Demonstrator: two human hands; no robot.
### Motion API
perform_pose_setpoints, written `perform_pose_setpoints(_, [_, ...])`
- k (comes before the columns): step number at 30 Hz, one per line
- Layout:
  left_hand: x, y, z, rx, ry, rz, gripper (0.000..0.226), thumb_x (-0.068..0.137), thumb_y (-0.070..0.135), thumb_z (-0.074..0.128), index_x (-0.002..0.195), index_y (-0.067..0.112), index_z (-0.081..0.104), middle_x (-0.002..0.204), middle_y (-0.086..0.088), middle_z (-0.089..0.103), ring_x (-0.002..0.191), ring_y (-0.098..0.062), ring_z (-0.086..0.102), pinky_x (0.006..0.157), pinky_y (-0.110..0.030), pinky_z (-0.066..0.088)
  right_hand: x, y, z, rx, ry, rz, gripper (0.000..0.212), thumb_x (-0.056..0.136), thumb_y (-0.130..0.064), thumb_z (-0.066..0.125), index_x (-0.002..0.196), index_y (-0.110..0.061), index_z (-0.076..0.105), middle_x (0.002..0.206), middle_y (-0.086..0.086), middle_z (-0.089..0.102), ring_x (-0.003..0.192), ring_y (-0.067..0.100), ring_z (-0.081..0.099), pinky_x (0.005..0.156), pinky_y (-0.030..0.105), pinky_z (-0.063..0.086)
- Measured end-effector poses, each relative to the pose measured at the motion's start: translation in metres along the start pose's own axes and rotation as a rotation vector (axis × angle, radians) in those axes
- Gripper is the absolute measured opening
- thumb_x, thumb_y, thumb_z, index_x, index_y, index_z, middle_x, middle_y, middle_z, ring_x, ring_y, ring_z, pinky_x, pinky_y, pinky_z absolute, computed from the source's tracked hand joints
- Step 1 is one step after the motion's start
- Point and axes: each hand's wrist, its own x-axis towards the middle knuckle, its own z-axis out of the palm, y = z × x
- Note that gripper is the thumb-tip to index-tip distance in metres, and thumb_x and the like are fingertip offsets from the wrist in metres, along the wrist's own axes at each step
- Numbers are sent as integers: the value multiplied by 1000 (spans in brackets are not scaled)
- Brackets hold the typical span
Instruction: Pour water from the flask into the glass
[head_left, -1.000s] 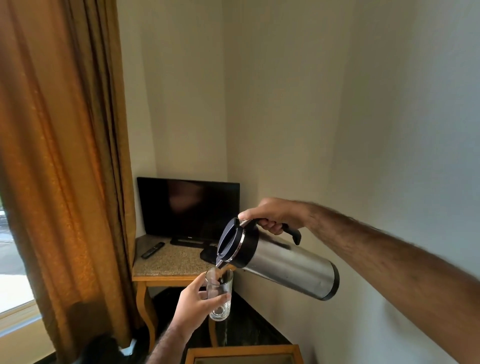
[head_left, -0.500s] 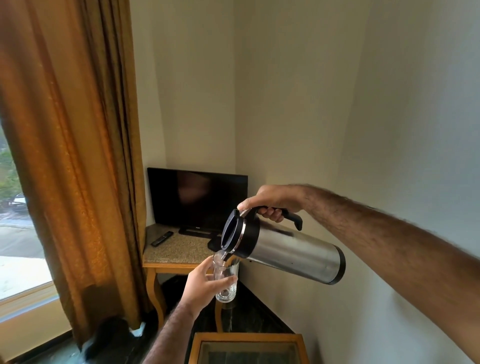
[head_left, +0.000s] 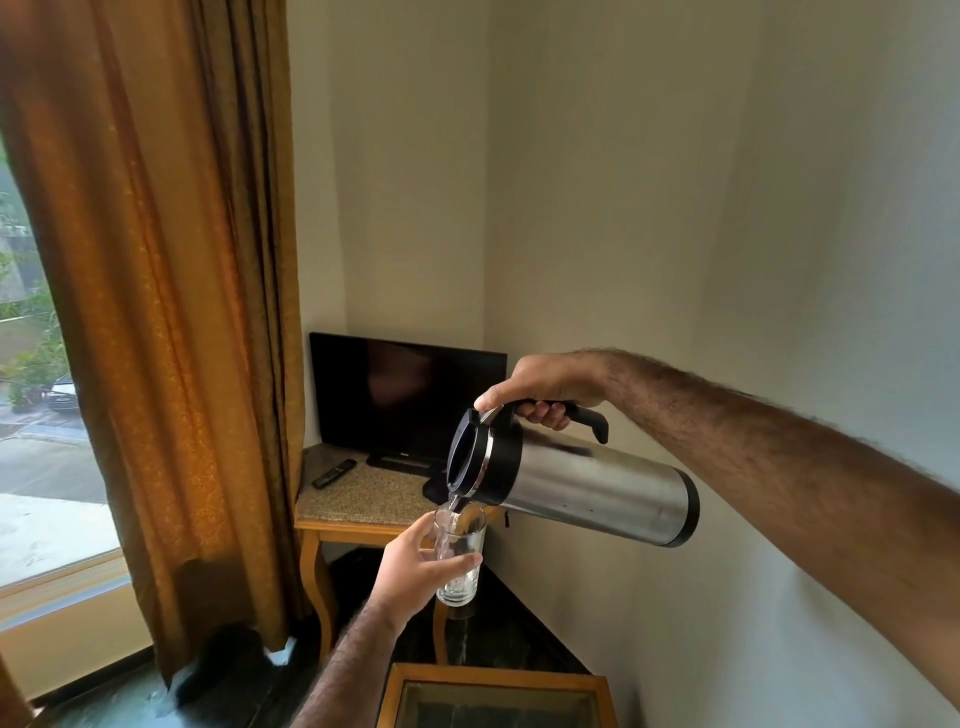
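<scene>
A steel flask (head_left: 587, 480) with a black lid and black handle is tipped almost level, spout down to the left. My right hand (head_left: 540, 387) grips its handle from above. A thin stream of water runs from the spout into a clear glass (head_left: 462, 551) held upright in the air just below. My left hand (head_left: 421, 569) is wrapped around the glass from the left. A little water stands in the glass's bottom.
A corner table (head_left: 358, 501) with a stone top holds a dark TV (head_left: 405, 400) and a remote (head_left: 333, 473). An orange curtain (head_left: 171, 312) hangs at the left beside a window. A glass-topped wooden table (head_left: 493, 696) lies below. The wall is close on the right.
The view has shifted up and left, so the hands sit a little higher against the table. The flask stays tipped and water keeps running into the glass.
</scene>
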Motion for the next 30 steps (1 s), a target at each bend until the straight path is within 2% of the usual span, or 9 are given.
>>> perform_pose_setpoints(1, [0, 0, 1, -6, 1, -3, 61, 74, 22, 93, 125, 35, 62, 110, 6, 77, 87, -1, 79, 73, -17, 59, 0, -1, -1, 0, -2, 0, 55, 94, -56, 70, 57, -20, 49, 56, -1, 41, 48, 15, 36, 50, 27, 35])
perform_pose_setpoints(4, [-1, -1, 1, -16, 4, 0, 60, 75, 19, 92, 119, 42, 59, 108, 8, 77, 86, -3, 78, 69, -12, 55, 0, -3, -1, -10, -15, 0, 56, 94, -55, 70, 56, -20, 49, 55, -2, 41, 47, 14, 36, 49, 26, 35])
perform_pose_setpoints(9, [0, -3, 0, -18, 16, -7, 63, 74, 19, 93, 124, 37, 59, 106, 7, 78, 86, 2, 78, 70, -14, 56, 2, -5, 0, -35, -6, -5, 57, 93, -57, 71, 55, -21, 49, 55, -2, 42, 46, 15, 37, 49, 26, 36])
perform_pose_setpoints(14, [-2, -2, 0, -10, 23, -5, 54, 76, 18, 92, 106, 47, 58, 101, 13, 75, 82, 1, 77, 79, -22, 60, 2, -7, 2, -49, -3, -7, 58, 92, -55, 73, 53, -20, 49, 54, -1, 41, 45, 16, 36, 47, 26, 36])
perform_pose_setpoints(19, [-1, -6, 0, -7, 26, -22, 68, 75, 21, 93, 134, 27, 60, 112, 8, 75, 95, -8, 77, 72, -16, 56, 4, -9, 3, -70, 0, -6, 58, 92, -55, 73, 52, -20, 50, 53, -1, 43, 44, 15, 38, 47, 25, 37])
perform_pose_setpoints(22, [-1, -10, 0, 0, 27, -26, 77, 73, 23, 94, 141, 24, 59, 114, 5, 77, 94, -9, 79, 74, -18, 58, 6, -11, 3, -82, -3, -5, 57, 91, -55, 73, 52, -21, 50, 54, -1, 44, 44, 16, 38, 48, 26, 37])
perform_pose_setpoints(27, [-1, -13, -2, 1, 21, -41, 80, 72, 23, 94, 143, 24, 57, 115, 3, 78, 93, -8, 80, 76, -20, 59, 9, -14, 3, -102, -4, 2, 57, 90, -57, 73, 54, -21, 50, 54, -1, 44, 45, 16, 39, 49, 27, 38])
perform_pose_setpoints(30, [-2, -12, -3, 13, 25, -37, 67, 73, 22, 94, 132, 29, 63, 116, 3, 78, 92, -7, 80, 76, -20, 60, 8, -15, 2, -95, -6, -4, 57, 90, -57, 73, 54, -21, 50, 54, -1, 44, 46, 16, 38, 50, 27, 37])
